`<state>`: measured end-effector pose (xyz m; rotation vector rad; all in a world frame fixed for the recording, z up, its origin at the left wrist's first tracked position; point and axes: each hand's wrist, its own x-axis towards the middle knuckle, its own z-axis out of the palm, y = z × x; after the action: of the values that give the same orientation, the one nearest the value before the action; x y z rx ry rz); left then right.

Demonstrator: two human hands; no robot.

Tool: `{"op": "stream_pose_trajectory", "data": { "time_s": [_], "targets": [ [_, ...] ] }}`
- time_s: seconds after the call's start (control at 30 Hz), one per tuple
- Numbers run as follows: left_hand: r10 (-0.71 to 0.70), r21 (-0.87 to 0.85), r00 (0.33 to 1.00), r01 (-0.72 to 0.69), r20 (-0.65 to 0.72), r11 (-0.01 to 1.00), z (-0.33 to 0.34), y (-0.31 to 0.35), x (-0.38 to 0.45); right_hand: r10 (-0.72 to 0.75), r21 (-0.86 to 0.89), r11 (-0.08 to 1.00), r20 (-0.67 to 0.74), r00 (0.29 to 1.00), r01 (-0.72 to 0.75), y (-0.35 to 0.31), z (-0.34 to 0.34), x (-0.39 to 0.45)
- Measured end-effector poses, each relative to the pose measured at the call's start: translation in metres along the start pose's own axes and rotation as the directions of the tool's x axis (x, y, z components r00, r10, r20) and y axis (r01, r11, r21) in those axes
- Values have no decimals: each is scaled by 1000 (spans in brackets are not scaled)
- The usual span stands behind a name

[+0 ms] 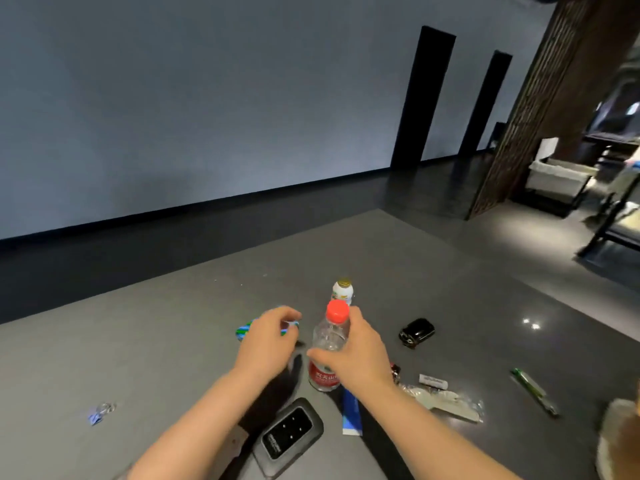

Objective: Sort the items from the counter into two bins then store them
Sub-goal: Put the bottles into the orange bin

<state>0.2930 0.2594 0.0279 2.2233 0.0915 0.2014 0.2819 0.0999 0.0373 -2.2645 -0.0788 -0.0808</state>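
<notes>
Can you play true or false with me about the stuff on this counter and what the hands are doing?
1. The right hand holds the water bottle. True.
2. The bottle's cap is blue. False: it is red.
3. The water bottle lies on its side. False: it stands upright on the counter.
4. The left hand is at a striped blue and green thing. True.
5. The green pen is in the left hand. False: it lies on the counter, far right.

A lounge or lobby: polished dark floor (433, 192), slatted wooden screen (540, 98), cushioned armchairs (557, 181), long grey worktop (381, 258).
</notes>
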Motion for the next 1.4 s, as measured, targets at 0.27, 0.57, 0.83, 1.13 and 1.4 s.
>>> {"op": "stream_pose_trajectory", "data": {
  "time_s": [0.27, 0.57, 0.83, 1.13, 1.4],
  "targets": [
    [105, 4, 989, -106, 101, 994, 67, 33, 115, -49, 175, 980, -263, 964, 97, 13, -68, -3],
    [177, 98, 978, -188, 111, 977, 111, 18, 113, 38, 125, 992, -337, 941, 5, 39, -125, -51],
    [353, -168, 936, -350, -12, 922, 110, 92, 82, 92, 212, 977, -484, 870, 14, 63, -203, -117],
    [613, -439, 785, -519, 94, 733, 191, 314, -88, 132, 100, 991, -670, 731, -87, 120, -357, -227],
    [612, -506, 745, -432, 266, 746, 292, 373, -163, 192, 59, 975, -703, 685, -214, 206, -460, -270]
  ]
}}
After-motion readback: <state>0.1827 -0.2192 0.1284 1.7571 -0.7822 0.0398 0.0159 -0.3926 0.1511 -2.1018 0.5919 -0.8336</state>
